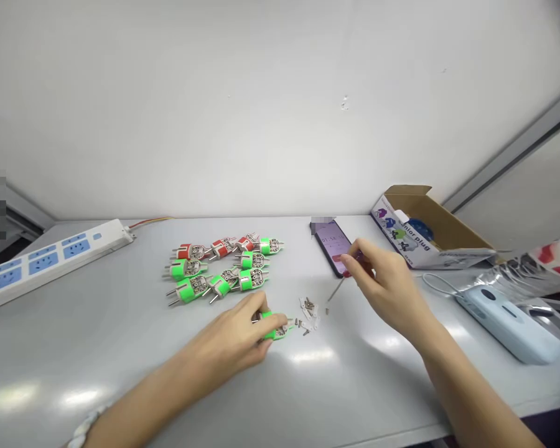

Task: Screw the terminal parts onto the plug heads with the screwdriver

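Observation:
My left hand (pixel 242 330) is closed on a green electrical plug (pixel 276 334), open-faced with its inner parts showing, low over the table. In my right hand (pixel 378 277) is a screwdriver (pixel 336 290); its thin shaft slants down to the left and its handle is mostly hidden by my fingers. Right at the tip is a small screw (pixel 327 310); whether it clings to the tip I cannot tell. Between my hands lie loose screws (pixel 310 305) and small white strips (pixel 307 313). Beyond my left hand several green plugs (pixel 191 289) and red plugs (pixel 190 251) lie in rows.
A phone (pixel 329 246) showing a timer lies behind my right hand. At the back right stands an open carton (pixel 404 239). A light blue device (pixel 508 323) with a cable lies at the right. A white power strip (pixel 51 264) runs along the left.

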`<state>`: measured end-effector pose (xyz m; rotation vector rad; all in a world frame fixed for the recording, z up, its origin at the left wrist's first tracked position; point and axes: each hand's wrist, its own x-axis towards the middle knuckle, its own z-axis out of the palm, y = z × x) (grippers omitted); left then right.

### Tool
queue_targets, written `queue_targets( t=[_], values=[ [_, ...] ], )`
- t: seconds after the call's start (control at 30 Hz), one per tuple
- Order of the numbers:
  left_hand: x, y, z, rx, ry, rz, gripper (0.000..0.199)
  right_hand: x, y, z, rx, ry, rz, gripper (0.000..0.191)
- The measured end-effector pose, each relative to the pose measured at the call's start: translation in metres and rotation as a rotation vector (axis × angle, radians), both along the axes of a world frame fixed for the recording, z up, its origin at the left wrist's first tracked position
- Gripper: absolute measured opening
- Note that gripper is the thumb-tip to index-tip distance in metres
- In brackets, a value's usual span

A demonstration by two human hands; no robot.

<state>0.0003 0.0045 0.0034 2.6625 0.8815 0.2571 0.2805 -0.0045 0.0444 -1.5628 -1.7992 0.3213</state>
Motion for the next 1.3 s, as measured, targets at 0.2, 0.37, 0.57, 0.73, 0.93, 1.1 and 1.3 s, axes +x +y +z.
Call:
queue_targets(
  t=[0.2, 0.37, 0.57, 0.73, 0.93, 1.1, 1.3],
  values=[
    [0.002, 0.0, 0.001, 0.04, 0.046, 0.009, 0.037, -0.001, 0.003, 0.0, -0.093, 0.001, 0.036, 0.03],
    [0.003, -0.001, 0.004, 0.084, 0.032, -0.011, 0.04, 0.0, 0.002, 0.004, -0.086, 0.042, 0.035, 0.028],
    [0.001, -0.002, 0.004, 0.055, 0.059, -0.002, 0.039, -0.007, -0.006, 0.006, -0.034, 0.286, 0.071, 0.025],
    [-0.002, -0.001, -0.001, -0.006, -0.002, -0.012, 0.036, -0.019, -0.01, 0.002, -0.095, 0.484, 0.213, 0.022],
    [-0.003, 0.003, -0.001, -0.073, -0.043, -0.032, 0.033, -0.022, -0.01, -0.001, -0.161, 0.532, 0.244, 0.026],
    [-0.001, 0.0, 0.007, -0.113, -0.027, -0.015, 0.033, -0.023, -0.012, -0.001, -0.184, 0.545, 0.248, 0.028],
    [-0.002, 0.0, 0.004, -0.123, -0.051, -0.014, 0.031, -0.025, -0.011, -0.004, -0.199, 0.559, 0.255, 0.027]
  ],
)
